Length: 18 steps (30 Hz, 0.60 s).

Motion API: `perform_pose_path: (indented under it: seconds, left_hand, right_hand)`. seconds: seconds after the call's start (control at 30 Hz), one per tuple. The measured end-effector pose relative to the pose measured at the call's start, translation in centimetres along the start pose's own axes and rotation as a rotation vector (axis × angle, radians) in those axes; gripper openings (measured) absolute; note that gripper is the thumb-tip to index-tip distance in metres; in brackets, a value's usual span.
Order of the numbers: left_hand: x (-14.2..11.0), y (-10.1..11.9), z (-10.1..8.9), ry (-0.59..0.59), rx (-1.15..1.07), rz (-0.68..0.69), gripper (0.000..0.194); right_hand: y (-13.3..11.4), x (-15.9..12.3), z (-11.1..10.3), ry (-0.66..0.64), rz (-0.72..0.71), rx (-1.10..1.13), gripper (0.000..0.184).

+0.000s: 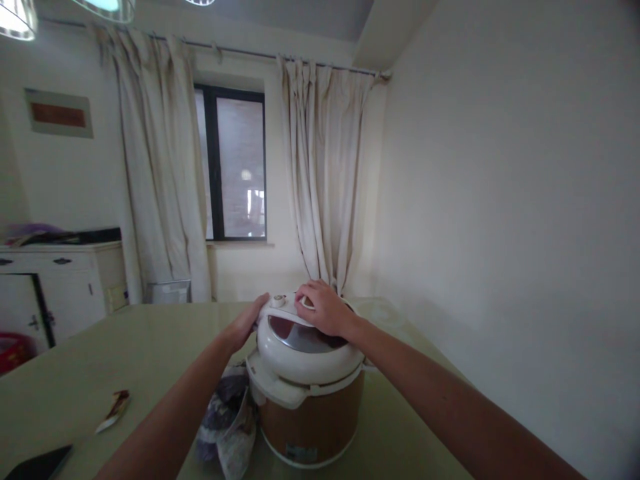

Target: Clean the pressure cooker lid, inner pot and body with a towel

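Observation:
An electric pressure cooker (310,427) with a brown body stands upright on the table. Its white lid (305,363) sits on top and has a dark glossy panel and a small knob. My right hand (325,308) is closed around the lid's handle, palm down. Against the lid's left side rests my left hand (249,319), gripping its edge, with some fingertips hidden behind it. A crumpled patterned cloth (233,413) lies against the cooker's left side, partly behind my left forearm.
On the pale green table (165,340), a small curved knife (114,411) lies at the left. Nearer is a dark flat object (43,461), cut off by the frame. A white wall (510,200) runs along the right; a white cabinet (107,267) stands back left.

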<state>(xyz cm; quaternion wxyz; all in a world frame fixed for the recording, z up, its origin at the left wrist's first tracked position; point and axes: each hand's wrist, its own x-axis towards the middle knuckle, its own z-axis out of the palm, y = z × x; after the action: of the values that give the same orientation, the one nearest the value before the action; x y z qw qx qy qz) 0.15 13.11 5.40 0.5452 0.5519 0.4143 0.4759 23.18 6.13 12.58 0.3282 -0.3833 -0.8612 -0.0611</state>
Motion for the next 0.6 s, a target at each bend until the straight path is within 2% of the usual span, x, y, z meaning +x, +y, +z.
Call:
perform_pose_path:
  seconds: [0.17, 0.33, 0.43, 0.53, 0.6]
  left_hand:
    - [0.0, -0.4, 0.0, 0.023, -0.002, 0.049, 0.047]
    - [0.9, -0.5, -0.6, 0.057, 0.035, 0.002, 0.055]
    - [1.4, -0.8, -0.5, 0.111, 0.039, 0.064, 0.038]
    - [1.6, -1.1, -0.4, 0.17, 0.033, 0.112, 0.018]
    - [1.8, -1.2, -0.4, 0.186, 0.024, 0.104, 0.014]
  right_hand:
    - [-0.2, 0.1, -0.7, -0.036, -0.004, -0.067, 0.013]
    - [0.1, 0.8, -1.9, -0.183, -0.054, -0.082, 0.032]
    - [0.1, 1.1, -1.7, -0.147, -0.006, -0.022, 0.034]
    - [-0.1, 0.9, -1.0, -0.096, 0.025, -0.043, 0.025]
    - [-0.2, 0.8, -0.5, -0.075, 0.034, -0.098, 0.019]
